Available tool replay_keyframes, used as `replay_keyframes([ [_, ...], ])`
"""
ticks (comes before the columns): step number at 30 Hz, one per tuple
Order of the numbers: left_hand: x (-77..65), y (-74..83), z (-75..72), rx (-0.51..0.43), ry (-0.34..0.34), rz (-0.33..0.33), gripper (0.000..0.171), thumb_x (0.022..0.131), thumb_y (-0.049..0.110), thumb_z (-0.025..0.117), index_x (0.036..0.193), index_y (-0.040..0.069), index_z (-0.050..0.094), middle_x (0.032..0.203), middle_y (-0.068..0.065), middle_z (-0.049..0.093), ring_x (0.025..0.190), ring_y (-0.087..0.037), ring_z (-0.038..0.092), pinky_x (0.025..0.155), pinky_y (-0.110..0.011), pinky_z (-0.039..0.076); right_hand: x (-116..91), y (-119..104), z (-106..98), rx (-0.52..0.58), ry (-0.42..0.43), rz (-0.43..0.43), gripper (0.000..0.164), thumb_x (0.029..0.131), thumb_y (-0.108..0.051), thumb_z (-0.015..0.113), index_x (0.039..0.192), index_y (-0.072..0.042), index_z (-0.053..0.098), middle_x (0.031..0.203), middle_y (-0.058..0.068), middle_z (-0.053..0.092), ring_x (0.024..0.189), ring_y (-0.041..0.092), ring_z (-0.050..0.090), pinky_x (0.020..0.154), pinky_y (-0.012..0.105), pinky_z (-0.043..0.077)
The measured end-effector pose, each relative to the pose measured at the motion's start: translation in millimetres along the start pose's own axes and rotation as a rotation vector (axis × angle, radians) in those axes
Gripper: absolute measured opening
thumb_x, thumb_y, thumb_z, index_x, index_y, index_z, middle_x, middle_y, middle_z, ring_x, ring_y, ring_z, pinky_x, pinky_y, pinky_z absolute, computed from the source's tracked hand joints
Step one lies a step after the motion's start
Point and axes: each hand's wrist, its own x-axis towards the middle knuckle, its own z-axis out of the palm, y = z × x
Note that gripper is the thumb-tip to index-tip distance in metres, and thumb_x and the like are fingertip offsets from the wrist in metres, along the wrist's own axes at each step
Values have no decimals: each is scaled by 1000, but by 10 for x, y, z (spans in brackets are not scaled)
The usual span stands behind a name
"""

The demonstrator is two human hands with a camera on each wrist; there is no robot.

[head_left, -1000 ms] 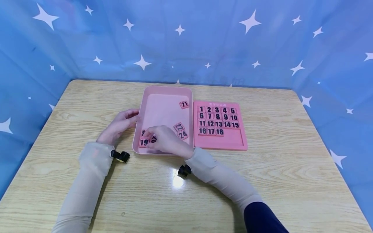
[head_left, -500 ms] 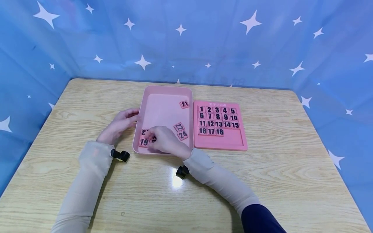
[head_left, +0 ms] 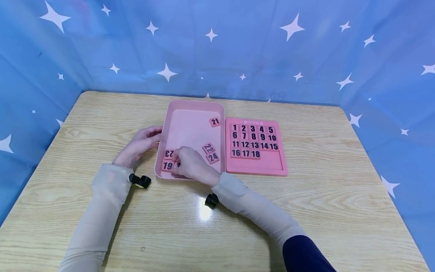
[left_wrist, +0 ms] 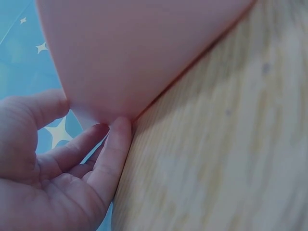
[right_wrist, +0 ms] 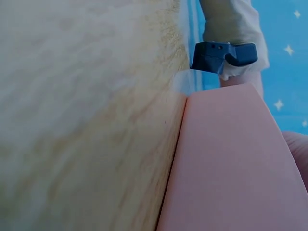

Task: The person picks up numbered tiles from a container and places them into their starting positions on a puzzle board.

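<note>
A shallow pink tray [head_left: 193,105] lies on the table, tile 23 [head_left: 169,153] upside down above tile 19 [head_left: 167,165] in its near left corner. My right hand [head_left: 192,162] reaches in there, thumb and forefinger gripping a number tile [head_left: 178,165] beside 19; its number is mostly hidden. Tiles 22 [head_left: 209,148] and 24 [head_left: 212,157] lie right of that hand, 21 [head_left: 214,122] farther back. My left hand [head_left: 137,147] rests at the tray's left side; in the left wrist view its thumb touches the rim and its fingertips meet the outer wall [left_wrist: 120,57].
Right of the tray lies a pink number board [head_left: 256,168] with tiles 1 to 18 set in rows. A wooden table [head_left: 323,181] carries everything. Behind it hangs a blue star-patterned cloth [head_left: 238,45]. The tray's outer wall fills much of the right wrist view.
My right hand shifts slightly, uncovering more of tile 23, while the tile at its fingers becomes more hidden. The left hand, tray and board stay put.
</note>
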Motion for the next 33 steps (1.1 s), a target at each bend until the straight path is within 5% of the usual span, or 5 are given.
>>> replay_keyframes([
  [15, -16, 18, -11, 4, -12, -25, 51, 97, 11, 51, 140, -9, 33, 135, -26, 40, 98, -9, 52, 83, -17, 50, 23, -31, 13, -27, -6, -22, 21, 72, -16, 80, 86, -6, 67, 81, 0, 55, 73, 11, 51, 62, 18, 43],
  [23, -27, 15, -14, 5, -5, -67, 52, 96, 13, 53, 141, -4, 33, 139, -20, 39, 112, -18, 47, 89, -19, 47, -11, -27, -25, 25, -22, -46, 22, 71, -8, 78, 90, -6, 67, 83, 0, 56, 73, 11, 52, 61, 16, 44],
  [33, -11, -1, -12, 15, 0, -50, 52, 95, 12, 53, 141, -5, 34, 136, -22, 40, 106, -14, 49, 87, -18, 48, -124, 87, -260, 131, 23, -70, 28, 70, -4, 77, 94, -3, 64, 92, 6, 64, 80, 14, 60, 70, 17, 49],
])
